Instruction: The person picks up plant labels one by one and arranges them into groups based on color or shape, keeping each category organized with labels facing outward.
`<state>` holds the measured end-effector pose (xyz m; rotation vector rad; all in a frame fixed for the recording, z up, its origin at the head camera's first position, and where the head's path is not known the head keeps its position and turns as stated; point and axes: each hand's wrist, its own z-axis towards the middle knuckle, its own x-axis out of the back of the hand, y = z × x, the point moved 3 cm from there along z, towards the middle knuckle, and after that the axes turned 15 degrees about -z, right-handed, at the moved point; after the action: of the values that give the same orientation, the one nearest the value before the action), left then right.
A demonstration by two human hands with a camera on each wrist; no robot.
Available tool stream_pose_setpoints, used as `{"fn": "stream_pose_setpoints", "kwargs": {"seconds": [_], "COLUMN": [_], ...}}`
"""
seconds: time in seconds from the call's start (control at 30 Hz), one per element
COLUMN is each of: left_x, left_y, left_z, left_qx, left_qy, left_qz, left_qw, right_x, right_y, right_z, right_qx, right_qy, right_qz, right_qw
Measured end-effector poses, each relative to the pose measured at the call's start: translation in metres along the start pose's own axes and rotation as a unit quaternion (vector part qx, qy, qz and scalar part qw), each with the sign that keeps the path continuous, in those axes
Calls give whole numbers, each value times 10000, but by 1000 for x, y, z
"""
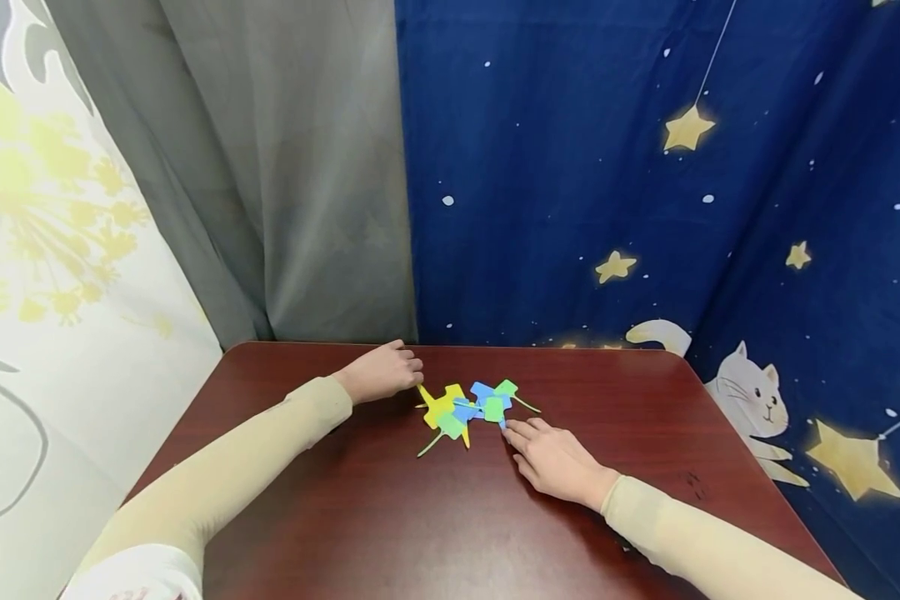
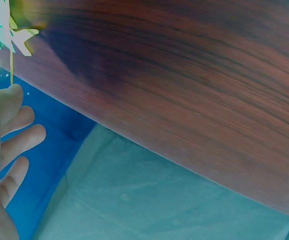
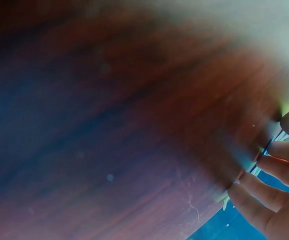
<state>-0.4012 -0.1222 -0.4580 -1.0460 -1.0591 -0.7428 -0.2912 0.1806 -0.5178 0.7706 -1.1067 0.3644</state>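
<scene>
**Left hand (image 1: 381, 372) pinching a yellow tail (image 1: 425, 395)**

The tail is running to a yellow tag (image 1: 439, 409) lying on the counter (image 1: 420, 533) beside the left hand's fingertips. Blue (image 1: 482, 390) and green tags (image 1: 494, 409) are overlapping between both hands. The right hand (image 1: 555, 460) is resting loose, fingers extended beside the blue ones.

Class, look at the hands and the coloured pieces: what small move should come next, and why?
Probably the left hand should gently ease the yellow strip outward: it seems to pinch that strip's end, and a green piece and a blue piece overlap the yellow shape, so a hard tug might drag them too.
</scene>
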Motion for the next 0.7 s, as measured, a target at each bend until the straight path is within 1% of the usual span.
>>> {"fn": "stream_pose_setpoints", "kwargs": {"seconds": [0.1,0.2,0.33,0.47,0.6,0.7], "left_x": [1,2,6,15,22,25], "left_y": [-1,-3,-2,3,6,8], "left_z": [-11,-21,-32,-41,-54,-66], "left_qx": [101,137,21,-81,10,134], "left_qy": [124,337,654,931,1105,1187], "left_qz": [-94,-138,-36,-15,-121,-167], "left_qw": [9998,9992,9978,9956,9938,9927], "right_x": [0,0,0,-1,1,1], "right_y": [-1,-1,0,0,1,0], "right_z": [0,0,0,-1,0,0], "right_qx": [15,22,7,20,28,41], "right_qy": [-20,-38,-28,62,134,131], "right_qz": [12,9,-43,-117,-144,-104], "right_qw": [10000,10000,10000,9999,9998,9999]}}
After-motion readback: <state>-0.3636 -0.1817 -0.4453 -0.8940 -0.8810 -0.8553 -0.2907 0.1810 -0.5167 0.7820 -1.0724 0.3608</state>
